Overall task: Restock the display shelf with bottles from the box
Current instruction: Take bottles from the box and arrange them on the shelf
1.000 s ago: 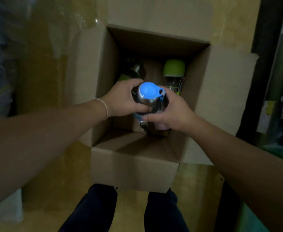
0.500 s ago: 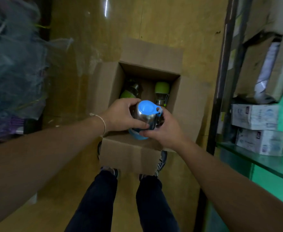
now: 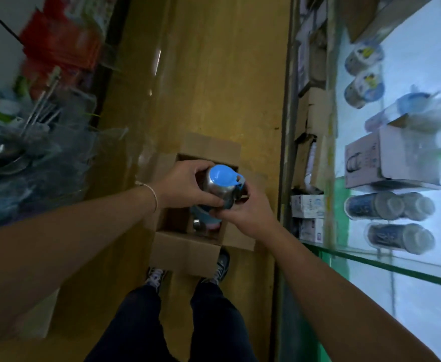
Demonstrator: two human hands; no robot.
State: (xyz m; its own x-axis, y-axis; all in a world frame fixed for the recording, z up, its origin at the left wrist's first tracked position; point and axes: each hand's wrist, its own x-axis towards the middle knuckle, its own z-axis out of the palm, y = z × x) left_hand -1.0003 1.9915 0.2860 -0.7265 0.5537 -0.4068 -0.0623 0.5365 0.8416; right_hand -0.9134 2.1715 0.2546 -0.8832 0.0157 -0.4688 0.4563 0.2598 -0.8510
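Yellow glossy floor [image 3: 209,74]; both hands grip a rounded steel, blue-capped bottle [image 3: 220,185].

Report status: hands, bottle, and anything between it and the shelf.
Left hand and right hand both grip the blue-lidded steel bottle. Bottle held above the open box. Shelf to the right, path looks clear.

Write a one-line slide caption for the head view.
Both hands, left hand and right hand, hold a blue-capped steel bottle above the open cardboard box, beside the display shelf.
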